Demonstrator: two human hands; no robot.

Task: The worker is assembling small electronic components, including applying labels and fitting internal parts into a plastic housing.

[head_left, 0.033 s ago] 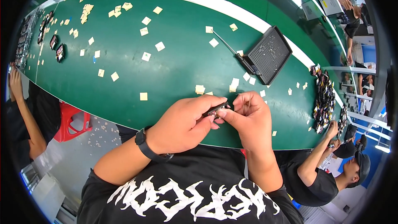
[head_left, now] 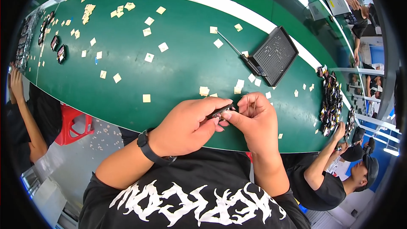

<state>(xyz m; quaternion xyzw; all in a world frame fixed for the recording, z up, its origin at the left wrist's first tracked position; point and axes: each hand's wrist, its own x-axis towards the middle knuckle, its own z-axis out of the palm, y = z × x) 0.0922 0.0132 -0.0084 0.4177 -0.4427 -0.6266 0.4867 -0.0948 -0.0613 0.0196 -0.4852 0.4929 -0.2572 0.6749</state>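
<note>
Above the near edge of the green table, my left hand [head_left: 186, 123] grips a small black device [head_left: 220, 111] with a rounded casing, much like the ones lying at the far left. Its face is mostly hidden by my fingers. My right hand [head_left: 256, 116] is closed beside it, with its thumb tip against the device's right end. Thin, tan wire-like strands [head_left: 253, 109] show between the curled right fingers; their exact kind is too small to tell. Both hands nearly meet at the device.
Small cream paper squares [head_left: 146, 98] are scattered over the green table [head_left: 178, 76]. A black perforated tray [head_left: 275, 57] stands at the right, with a screwdriver [head_left: 237, 51] against it. Piled black devices [head_left: 330, 101] lie farther right, near a co-worker's hand [head_left: 339, 133]. More devices [head_left: 61, 54] sit left.
</note>
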